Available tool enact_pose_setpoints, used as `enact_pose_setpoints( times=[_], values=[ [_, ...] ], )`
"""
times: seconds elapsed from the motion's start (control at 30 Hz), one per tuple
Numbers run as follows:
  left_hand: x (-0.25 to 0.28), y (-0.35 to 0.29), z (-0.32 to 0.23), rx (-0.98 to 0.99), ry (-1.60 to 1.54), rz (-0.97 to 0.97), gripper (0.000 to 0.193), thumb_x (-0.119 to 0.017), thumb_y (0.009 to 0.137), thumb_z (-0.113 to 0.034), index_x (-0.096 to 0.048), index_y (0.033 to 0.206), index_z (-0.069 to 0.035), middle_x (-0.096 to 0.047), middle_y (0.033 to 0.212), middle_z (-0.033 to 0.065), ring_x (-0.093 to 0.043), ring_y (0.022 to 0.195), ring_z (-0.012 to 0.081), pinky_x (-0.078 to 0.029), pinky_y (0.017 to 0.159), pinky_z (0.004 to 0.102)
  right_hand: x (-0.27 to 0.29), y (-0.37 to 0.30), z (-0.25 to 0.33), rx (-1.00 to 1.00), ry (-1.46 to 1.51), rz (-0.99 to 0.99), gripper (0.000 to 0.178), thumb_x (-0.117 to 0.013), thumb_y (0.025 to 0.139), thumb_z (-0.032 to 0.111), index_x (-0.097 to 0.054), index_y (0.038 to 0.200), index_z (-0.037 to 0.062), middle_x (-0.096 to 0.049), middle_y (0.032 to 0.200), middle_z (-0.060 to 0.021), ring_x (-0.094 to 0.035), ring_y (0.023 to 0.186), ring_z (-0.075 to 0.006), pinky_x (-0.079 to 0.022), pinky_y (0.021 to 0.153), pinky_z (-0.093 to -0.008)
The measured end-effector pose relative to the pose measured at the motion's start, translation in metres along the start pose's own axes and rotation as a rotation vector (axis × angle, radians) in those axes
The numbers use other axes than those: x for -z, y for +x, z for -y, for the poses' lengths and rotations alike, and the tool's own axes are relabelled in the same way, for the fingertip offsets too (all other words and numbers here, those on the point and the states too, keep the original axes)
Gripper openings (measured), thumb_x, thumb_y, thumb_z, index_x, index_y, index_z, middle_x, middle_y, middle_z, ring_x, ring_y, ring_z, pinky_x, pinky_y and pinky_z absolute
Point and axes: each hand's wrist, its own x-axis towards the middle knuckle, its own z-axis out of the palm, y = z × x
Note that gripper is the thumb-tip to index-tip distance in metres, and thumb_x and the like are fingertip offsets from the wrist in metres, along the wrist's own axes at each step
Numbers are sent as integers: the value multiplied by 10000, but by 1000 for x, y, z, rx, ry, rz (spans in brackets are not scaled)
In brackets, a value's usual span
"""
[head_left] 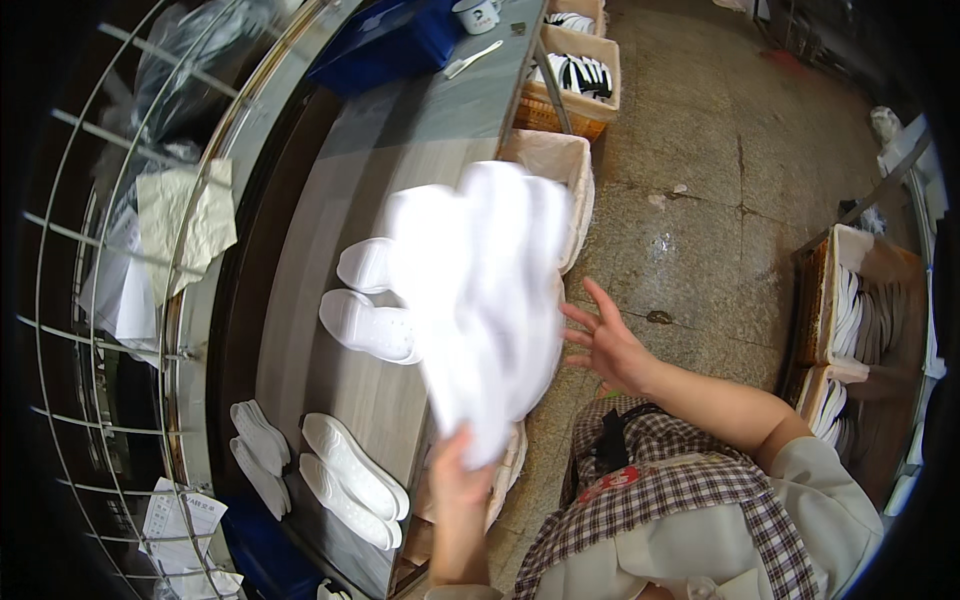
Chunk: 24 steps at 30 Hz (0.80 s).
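Head view: white insoles (475,290), lower ends in closed fingers of left hand (459,488), right hand (617,347) open alongside.

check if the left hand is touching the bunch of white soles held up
Touching: the head view shows the left hand gripping the bunch of white soles at its lower end.
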Motion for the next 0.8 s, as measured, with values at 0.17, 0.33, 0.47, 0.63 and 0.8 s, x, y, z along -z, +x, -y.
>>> enact_pose_setpoints(
  times=[0.17,0.33,0.47,0.63,0.8],
  values=[
    [-83,19,111,198,226,108,655,-681,785,-56,-351,1348,4,-507,1264,123,-505,1158,254,-416,983,395,50,-38,48,-104,401,-140,892,-605,779,510,-234,1421,13,-430,1342,-208,-449,1230,-347,-363,1063,-453],
    [-123,38,128,83,997,405,706,-604,819,46,-228,1412,-12,-470,1286,131,-475,1189,250,-433,984,389,99,-79,74,-135,368,-17,840,-634,784,423,-246,1417,32,-451,1322,-197,-489,1198,-313,-437,1003,-429],
    [-144,73,128,127,475,231,564,-501,910,-37,-236,1408,-16,-458,1296,180,-491,1179,310,-444,991,440,91,-90,96,-107,354,18,842,-642,807,349,-160,1444,84,-377,1366,-175,-454,1228,-275,-420,1013,-422],
    [-157,91,139,-122,458,519,595,-438,967,-410,-326,1369,14,-476,1315,167,-519,1159,301,-473,946,428,72,-94,135,-35,188,-60,784,-615,839,303,-169,1431,49,-356,1375,-180,-437,1236,-271,-405,1010,-407],
    [-160,95,127,-131,217,468,464,-450,969,-240,-366,1333,34,-528,1244,171,-559,1107,286,-489,921,406,54,-96,157,-96,128,-12,749,-604,847,281,-197,1419,22,-363,1364,-189,-410,1248,-271,-372,1024,-397]
  ],
)
